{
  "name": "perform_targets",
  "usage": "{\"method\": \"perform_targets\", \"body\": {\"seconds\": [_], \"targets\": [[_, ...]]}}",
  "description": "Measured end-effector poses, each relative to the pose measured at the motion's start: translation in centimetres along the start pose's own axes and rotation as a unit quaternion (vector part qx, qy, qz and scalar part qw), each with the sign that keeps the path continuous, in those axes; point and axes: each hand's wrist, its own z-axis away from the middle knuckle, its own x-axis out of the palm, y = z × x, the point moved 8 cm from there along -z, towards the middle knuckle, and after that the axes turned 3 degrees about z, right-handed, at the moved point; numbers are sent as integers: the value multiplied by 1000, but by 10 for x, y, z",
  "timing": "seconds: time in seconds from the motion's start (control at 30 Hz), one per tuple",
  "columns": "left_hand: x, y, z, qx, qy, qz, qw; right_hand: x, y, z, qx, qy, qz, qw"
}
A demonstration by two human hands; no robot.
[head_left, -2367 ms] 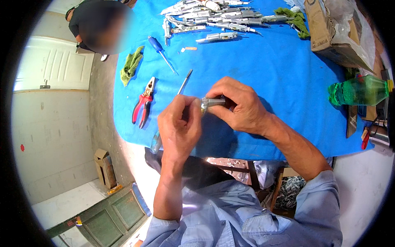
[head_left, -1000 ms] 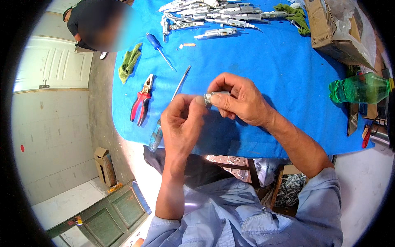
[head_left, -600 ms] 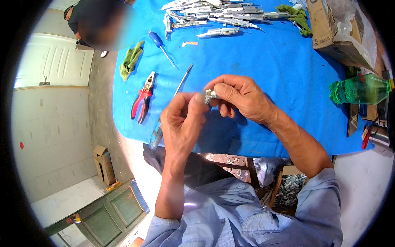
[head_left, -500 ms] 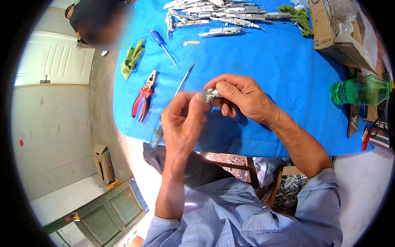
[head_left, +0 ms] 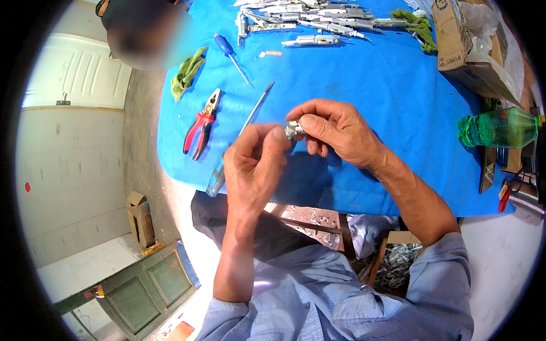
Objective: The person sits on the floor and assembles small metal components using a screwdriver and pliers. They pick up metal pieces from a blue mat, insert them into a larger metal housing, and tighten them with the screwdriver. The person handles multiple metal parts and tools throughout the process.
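Hands had drawn in tighter over the blue table cover (head_left: 398, 113): a couple of seconds earlier a longer silvery piece showed between them, and now only a small stub did, so the fitting work looked well along, by my reading. The right hand (head_left: 341, 133) pinched the small metal part (head_left: 293, 129) between thumb and forefinger, and the left hand (head_left: 253, 167) pressed its fingertips against that same part from the near side. The part hung above the cover's near half, pale grey, glinting, too small to make out further. Left of it on the cover lay the red-handled pliers (head_left: 199, 128), with a long screwdriver (head_left: 242, 133) running past the left hand. Far right of the cover stood a green bottle (head_left: 497, 128).
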Motion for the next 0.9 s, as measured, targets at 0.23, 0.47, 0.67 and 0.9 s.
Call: {"method": "perform_targets", "body": {"seconds": [0.23, 0.47, 0.67, 0.9], "targets": [[-24, -1, 11, 42, 33, -133, 990, -10, -4, -1, -19, 29, -12, 999], [-5, 10, 21, 204, 33, -430, 879, -16, 1, -4, -23, 47, -67, 996], [-4, 5, 20, 205, 16, -429, 879, -27, -3, -5, -40, 76, -100, 991], [-6, -5, -7, 169, 42, -371, 912, -38, -6, -3, -64, 97, -124, 985]]}}
